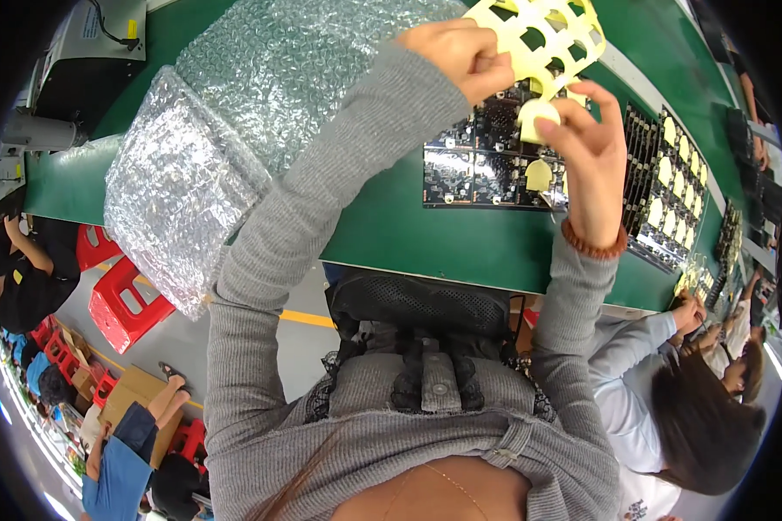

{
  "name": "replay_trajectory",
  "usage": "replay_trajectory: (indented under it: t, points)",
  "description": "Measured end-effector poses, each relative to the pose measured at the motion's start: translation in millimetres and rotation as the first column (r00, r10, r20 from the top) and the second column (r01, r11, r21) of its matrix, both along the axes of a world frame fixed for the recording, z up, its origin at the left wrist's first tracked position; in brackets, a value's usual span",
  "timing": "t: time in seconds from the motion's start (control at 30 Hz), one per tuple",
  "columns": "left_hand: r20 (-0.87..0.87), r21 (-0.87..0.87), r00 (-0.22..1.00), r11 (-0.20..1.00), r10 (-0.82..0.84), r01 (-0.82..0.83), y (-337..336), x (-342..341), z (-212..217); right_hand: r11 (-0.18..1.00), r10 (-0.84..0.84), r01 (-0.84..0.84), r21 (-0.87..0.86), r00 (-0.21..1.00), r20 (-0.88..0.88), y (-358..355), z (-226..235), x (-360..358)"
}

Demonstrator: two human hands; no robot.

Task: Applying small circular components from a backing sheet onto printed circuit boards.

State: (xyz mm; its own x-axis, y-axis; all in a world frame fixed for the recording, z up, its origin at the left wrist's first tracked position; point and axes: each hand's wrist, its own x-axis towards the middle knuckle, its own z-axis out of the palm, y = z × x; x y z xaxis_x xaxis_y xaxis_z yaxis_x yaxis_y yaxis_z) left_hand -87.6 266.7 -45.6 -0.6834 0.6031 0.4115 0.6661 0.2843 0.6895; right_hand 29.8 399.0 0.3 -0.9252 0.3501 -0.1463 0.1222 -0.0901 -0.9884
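Observation:
My left hand (465, 56) is closed on the edge of a pale yellow sheet (551, 52) with rows of cut-out openings, raised above the table. Between the thumb and fingers of my right hand (593, 143) is a small yellow cut-out piece (537, 122) with a rounded top. It is close to the sheet's lower edge; whether the two still touch, I cannot tell. Under both hands lies a panel of black circuit boards (447, 178), partly hidden by them. One yellow piece (539, 175) of similar shape rests on that panel.
Bubble wrap (252, 69) and a bulky clear bubble-wrap bundle (178, 182) cover the left of the green table (391, 239). More black boards with yellow pieces (669, 195) lie rightward, near a co-worker (712, 417). Red stools (126, 304) stand left, below a grey machine (87, 52).

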Motion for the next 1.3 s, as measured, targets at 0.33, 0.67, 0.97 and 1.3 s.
replay_trajectory:
  t: [0.33,0.67,0.97,1.3]
  points:
    - [0.344,-0.172,0.849,0.862,-0.402,0.478,-4,1,10,0.975,-0.033,0.016,0.221,0.997,0.074,-21,-32,42]
    - [0.587,-0.225,0.728,0.792,-0.354,0.567,-2,-1,16,0.948,-0.022,-0.021,0.317,0.991,0.132,-23,-34,36]
    - [0.379,-0.105,0.834,0.877,-0.4,0.469,-1,6,-16,0.938,-0.015,-0.034,0.344,0.99,0.137,-24,-35,35]
    - [0.325,-0.136,0.868,0.889,-0.377,0.437,0,6,-13,0.921,-0.041,-0.016,0.388,0.99,0.138,-28,-35,35]
